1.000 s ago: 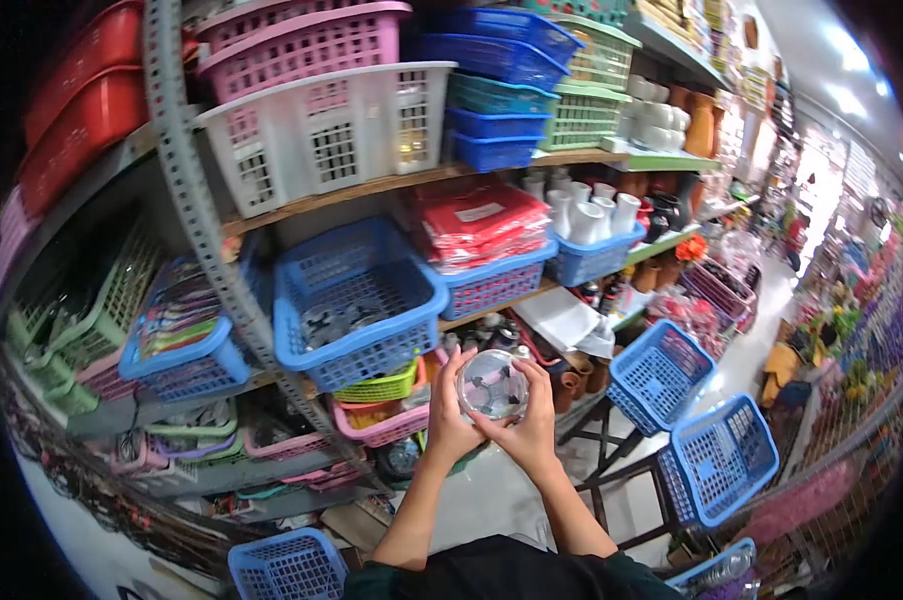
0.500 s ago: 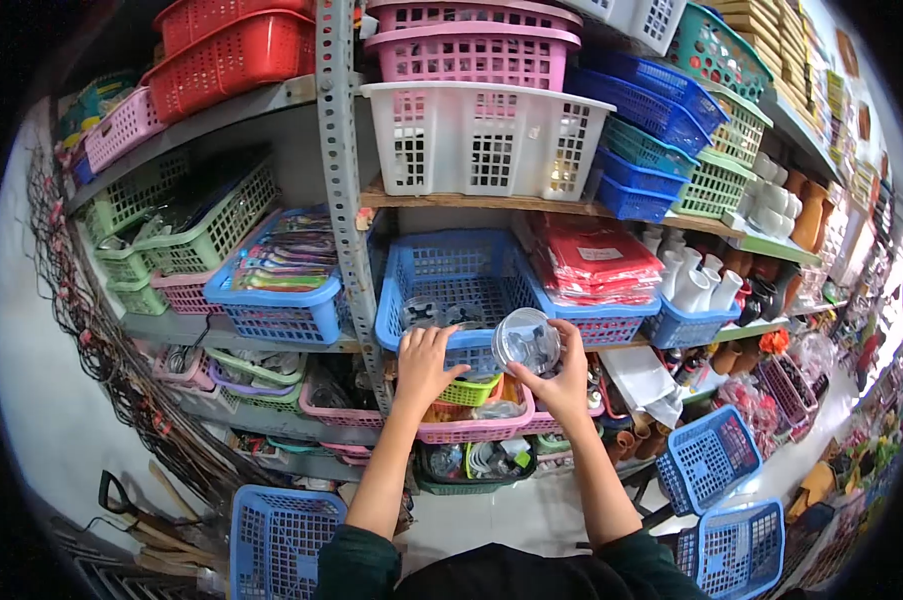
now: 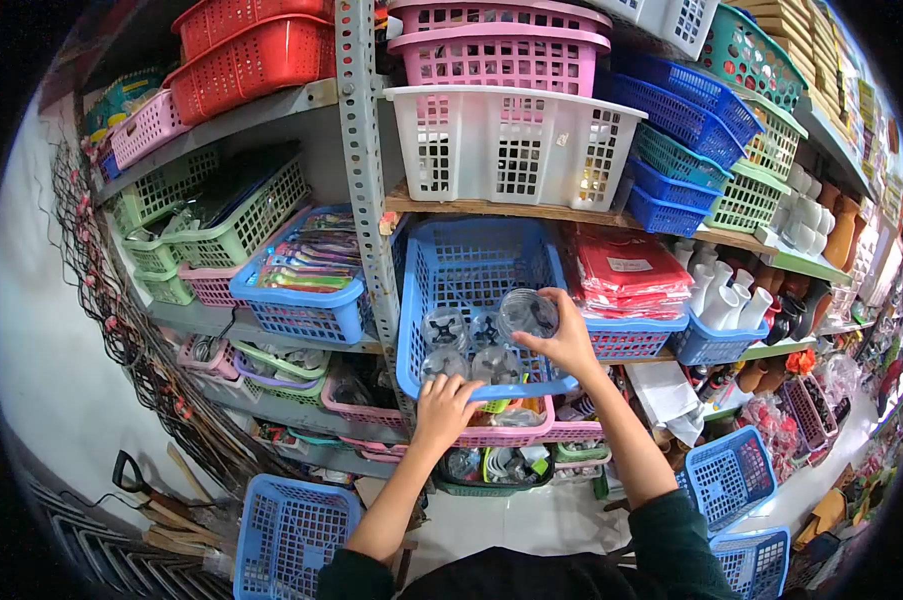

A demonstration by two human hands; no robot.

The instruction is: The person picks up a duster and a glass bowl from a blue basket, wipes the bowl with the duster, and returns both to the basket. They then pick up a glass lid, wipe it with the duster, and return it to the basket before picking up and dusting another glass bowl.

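A blue basket (image 3: 551, 262) sits on the middle shelf, tilted down toward me, with several clear round plastic containers (image 3: 443, 328) in it. My left hand (image 3: 443, 408) grips the front rim near its left side, fingers curled over the edge. Above the basket's right part, my right hand (image 3: 563, 338) holds a clear round container (image 3: 527, 314) between thumb and fingers.
Red packets (image 3: 629, 270) lie in a basket at the right, beside white vases (image 3: 736, 300). A white basket (image 3: 516, 145) stands on the shelf above. A perforated metal post (image 3: 364, 170) rises at the left. Blue baskets (image 3: 293, 540) stand low on both sides.
The blue basket's front is pulled out and lower, showing more containers inside. My left hand has moved down onto the rim. My right hand has raised its container slightly over the basket.
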